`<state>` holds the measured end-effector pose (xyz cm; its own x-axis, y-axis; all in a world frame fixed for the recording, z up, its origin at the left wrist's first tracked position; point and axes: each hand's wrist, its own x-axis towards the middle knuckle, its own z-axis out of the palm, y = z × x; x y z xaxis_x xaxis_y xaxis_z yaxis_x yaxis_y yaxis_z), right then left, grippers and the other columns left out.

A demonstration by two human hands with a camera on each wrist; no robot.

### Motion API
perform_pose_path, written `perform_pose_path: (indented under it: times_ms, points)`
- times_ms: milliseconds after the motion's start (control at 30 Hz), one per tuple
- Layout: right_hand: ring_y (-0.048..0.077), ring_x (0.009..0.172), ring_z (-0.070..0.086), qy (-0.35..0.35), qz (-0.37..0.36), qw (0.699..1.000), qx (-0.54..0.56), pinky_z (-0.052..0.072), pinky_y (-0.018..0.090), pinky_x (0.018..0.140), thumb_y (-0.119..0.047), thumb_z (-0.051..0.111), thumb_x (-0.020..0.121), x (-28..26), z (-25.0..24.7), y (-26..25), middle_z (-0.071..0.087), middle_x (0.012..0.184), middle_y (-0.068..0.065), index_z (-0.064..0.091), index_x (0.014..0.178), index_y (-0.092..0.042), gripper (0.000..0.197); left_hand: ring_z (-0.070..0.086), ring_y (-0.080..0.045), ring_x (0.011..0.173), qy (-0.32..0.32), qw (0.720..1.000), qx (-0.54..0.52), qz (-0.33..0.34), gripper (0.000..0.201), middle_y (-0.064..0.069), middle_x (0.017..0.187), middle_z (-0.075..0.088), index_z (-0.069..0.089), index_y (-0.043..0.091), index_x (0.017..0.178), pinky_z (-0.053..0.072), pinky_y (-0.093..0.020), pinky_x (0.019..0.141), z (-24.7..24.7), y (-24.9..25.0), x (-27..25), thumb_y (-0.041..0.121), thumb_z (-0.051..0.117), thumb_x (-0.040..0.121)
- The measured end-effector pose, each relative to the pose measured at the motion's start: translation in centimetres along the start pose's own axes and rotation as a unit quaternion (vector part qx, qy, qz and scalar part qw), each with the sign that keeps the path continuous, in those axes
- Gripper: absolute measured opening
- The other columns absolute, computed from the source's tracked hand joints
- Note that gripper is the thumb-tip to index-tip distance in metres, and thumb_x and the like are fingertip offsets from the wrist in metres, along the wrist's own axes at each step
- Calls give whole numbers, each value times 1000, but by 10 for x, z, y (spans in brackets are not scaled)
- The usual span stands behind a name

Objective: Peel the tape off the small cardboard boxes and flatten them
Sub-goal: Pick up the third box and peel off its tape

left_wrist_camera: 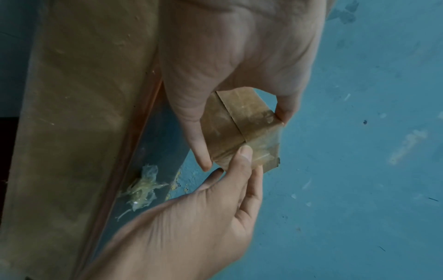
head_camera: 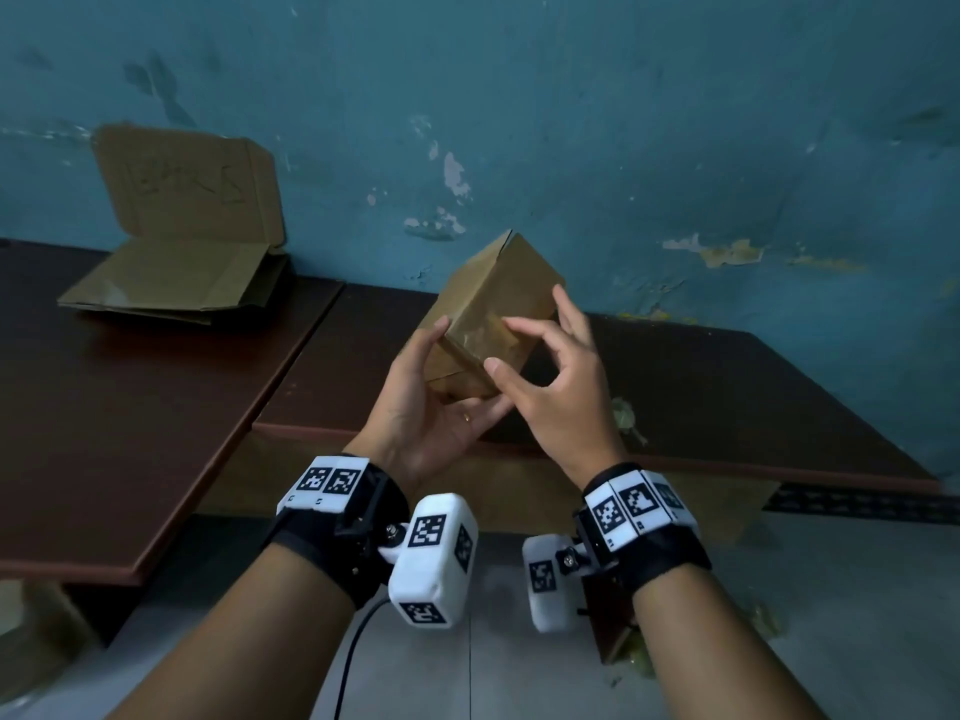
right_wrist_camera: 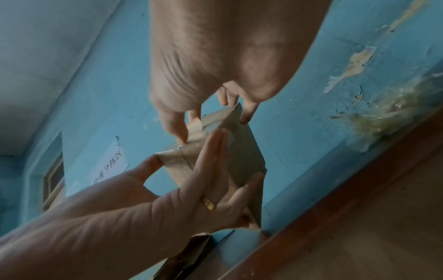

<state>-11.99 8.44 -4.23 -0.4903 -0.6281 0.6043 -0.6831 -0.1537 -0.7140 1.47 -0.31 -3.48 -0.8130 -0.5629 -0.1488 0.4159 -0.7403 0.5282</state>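
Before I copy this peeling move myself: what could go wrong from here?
The tape is lifted only at a small end under the right hand, so it may tear short. The box rests tilted in the left hand, above the table; a hard pull could tug it free.

The small box [head_camera: 496, 309] is matt brown cardboard, its near face covered in glossy clear tape [head_camera: 480, 337] that catches light. The flattened boxes [head_camera: 176, 283] look like the same dull cardboard. The bench [head_camera: 130, 407] is dark, smooth wood-look board with a slight sheen. The wall [head_camera: 623, 122] is rough, flaking blue paint.
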Motion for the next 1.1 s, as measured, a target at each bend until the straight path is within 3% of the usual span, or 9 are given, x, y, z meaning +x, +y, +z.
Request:
perform_pose_path:
  times_ms: [100,200,333,467,567,700,867,1000,1100]
  points:
    - [-2,152,34,24,-11,1000,-16,36,37,126,-24,84,91,0,7,-3,37,167,-6,79,114,-25,23,71,-39,119,-1,1000,-4,-1,59,-22,136,69,66,4,142,60,-53,101,-3,1,-1,39,74,95]
    - [-2,145,44,59,-31,997,-27,35,16,119,-15,79,95,2,14,-8,49,157,-5,80,99,-19,6,73,-41,115,0,1000,24,-11,56,-24,130,68,69,3,136,59,-54,103,-8,5,0,43,68,98]
    - [-18,124,49,84,-50,995,-27,31,-1,101,-10,74,98,4,20,-15,59,141,4,76,96,-10,2,78,-35,99,64,978,196,-31,81,-24,128,63,60,2,141,66,-46,83,-11,11,5,67,64,93]
    - [5,127,58,81,-51,995,-4,40,13,108,-12,70,101,7,22,-16,65,126,2,73,97,-12,4,76,-23,89,191,910,339,140,76,-14,113,72,65,8,119,66,-41,77,-16,15,13,75,69,85]
    - [7,119,64,63,-45,997,16,45,13,101,-16,68,103,8,23,-16,69,117,3,72,103,-13,5,72,-23,105,214,841,430,248,65,-8,122,66,59,30,107,62,-51,94,-25,19,17,84,62,72]
    - [11,98,71,41,-27,998,29,56,27,90,-25,67,105,8,23,-17,74,100,4,71,101,-19,8,72,-22,111,132,833,428,324,13,3,119,70,65,39,107,60,-62,96,-25,16,15,48,61,98]
    - [13,87,75,60,-11,997,57,59,34,83,-19,67,105,11,12,-22,75,85,-3,71,99,-13,9,70,-29,122,11,861,408,304,30,1,135,70,71,36,126,56,-66,103,-13,11,3,20,58,104]
    - [11,83,75,72,-2,996,60,59,29,80,-18,69,103,14,5,-21,75,86,-1,73,100,-13,7,71,-34,119,-20,874,410,259,26,-1,128,73,75,13,120,56,-68,100,-10,8,-1,2,58,104]
    - [11,81,75,84,3,994,72,58,26,76,-17,69,103,14,1,-22,76,87,1,73,101,-14,5,72,-39,116,-38,862,429,268,15,-5,126,73,68,3,115,57,-71,93,-12,3,2,-1,67,101]
